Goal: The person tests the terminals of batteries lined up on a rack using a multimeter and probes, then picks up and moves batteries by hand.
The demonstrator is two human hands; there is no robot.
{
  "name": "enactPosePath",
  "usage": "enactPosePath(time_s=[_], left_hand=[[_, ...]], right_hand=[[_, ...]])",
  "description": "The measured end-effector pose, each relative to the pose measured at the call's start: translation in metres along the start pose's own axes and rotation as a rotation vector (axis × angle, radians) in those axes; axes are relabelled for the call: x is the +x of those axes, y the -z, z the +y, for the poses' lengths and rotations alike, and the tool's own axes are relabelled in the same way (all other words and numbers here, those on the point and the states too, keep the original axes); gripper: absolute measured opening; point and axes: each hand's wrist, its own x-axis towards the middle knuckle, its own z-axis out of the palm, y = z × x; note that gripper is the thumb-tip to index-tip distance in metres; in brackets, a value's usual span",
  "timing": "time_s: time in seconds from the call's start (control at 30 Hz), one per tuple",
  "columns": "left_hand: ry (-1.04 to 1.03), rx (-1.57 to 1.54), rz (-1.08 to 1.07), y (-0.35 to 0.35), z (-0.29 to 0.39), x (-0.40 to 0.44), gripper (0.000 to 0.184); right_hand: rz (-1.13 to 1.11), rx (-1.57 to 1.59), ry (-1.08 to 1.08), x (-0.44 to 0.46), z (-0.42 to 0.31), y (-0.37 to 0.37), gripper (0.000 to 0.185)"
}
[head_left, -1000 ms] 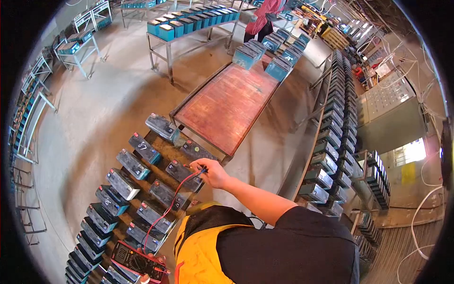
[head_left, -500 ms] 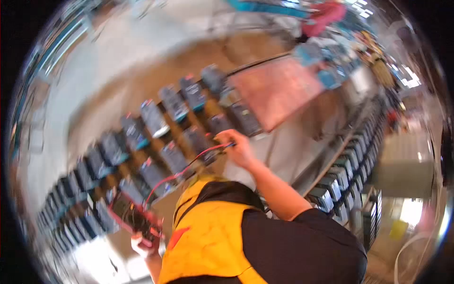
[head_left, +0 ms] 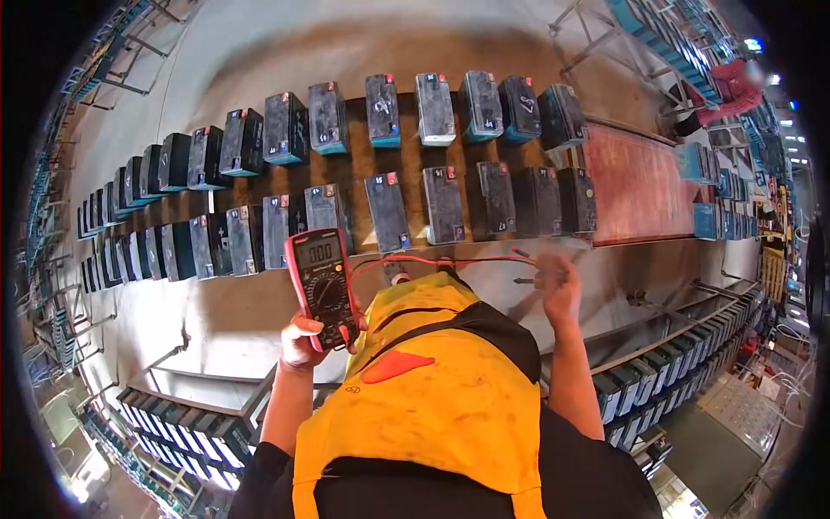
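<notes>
My left hand (head_left: pixel 303 341) is closed around the lower end of a red and black multimeter (head_left: pixel 327 285), whose screen faces me and appears to read 0.00. Red and black leads run from the meter across to my right hand (head_left: pixel 557 284). Slightly blurred, that hand has its fingers closed on the test probes (head_left: pixel 524 280), with tips pointing left. Just beyond both hands, dark batteries with red and blue terminal marks and handwritten numbers stand in two rows. The nearest to the right hand include one battery (head_left: pixel 496 199) in the front row; the probes are apart from it.
A reddish board (head_left: pixel 644 186) lies right of the rows on the bench. More batteries fill racks at lower left (head_left: pixel 186 432) and lower right (head_left: pixel 674 372). A person in a red top (head_left: pixel 735 91) is at the upper right. My yellow apron (head_left: pixel 432 389) is close below.
My view has turned and steadied, so the battery rows now lie level. The multimeter has come upright nearer the rows' middle, and my right hand with the probes sits farther right, off the batteries.
</notes>
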Motion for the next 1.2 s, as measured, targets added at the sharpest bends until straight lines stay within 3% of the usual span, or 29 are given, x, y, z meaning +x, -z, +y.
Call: enactPosePath(time_s=[0.27,0.37,0.5,0.6,0.77,0.93,1.03,1.13,1.2], left_hand=[[0.119,0.073,-0.012,0.013,-0.017,0.000,0.086],[0.071,0.050,0.011,0.007,-0.026,-0.003,0.087],[-0.010,0.042,0.103,-0.021,-0.047,-0.002,0.104],[-0.079,0.009,0.081,-0.050,-0.065,0.004,0.089],[-0.099,0.063,0.118,-0.070,-0.100,0.020,0.106],[-0.104,0.092,0.138,-0.093,-0.128,0.033,0.099],[-0.074,0.068,0.154,-0.095,-0.144,0.039,0.094],[-0.084,0.078,0.206,-0.107,-0.157,0.044,0.092],[-0.080,0.107,0.140,-0.103,-0.158,0.052,0.092]], right_hand=[[-0.018,-0.002,-0.082,-0.015,-0.002,0.006,0.021],[-0.053,0.017,-0.106,-0.006,0.012,0.011,0.021],[-0.103,0.038,-0.026,0.015,0.015,0.017,0.018],[-0.132,0.070,-0.004,0.031,0.019,0.033,0.020],[-0.139,0.007,-0.023,0.057,0.047,0.073,0.019],[-0.114,0.116,-0.031,0.063,0.071,0.111,0.022],[-0.144,0.105,-0.034,0.065,0.089,0.128,0.014],[-0.128,0.016,0.078,0.071,0.116,0.144,0.014],[-0.129,0.141,0.090,0.072,0.115,0.145,0.013]])
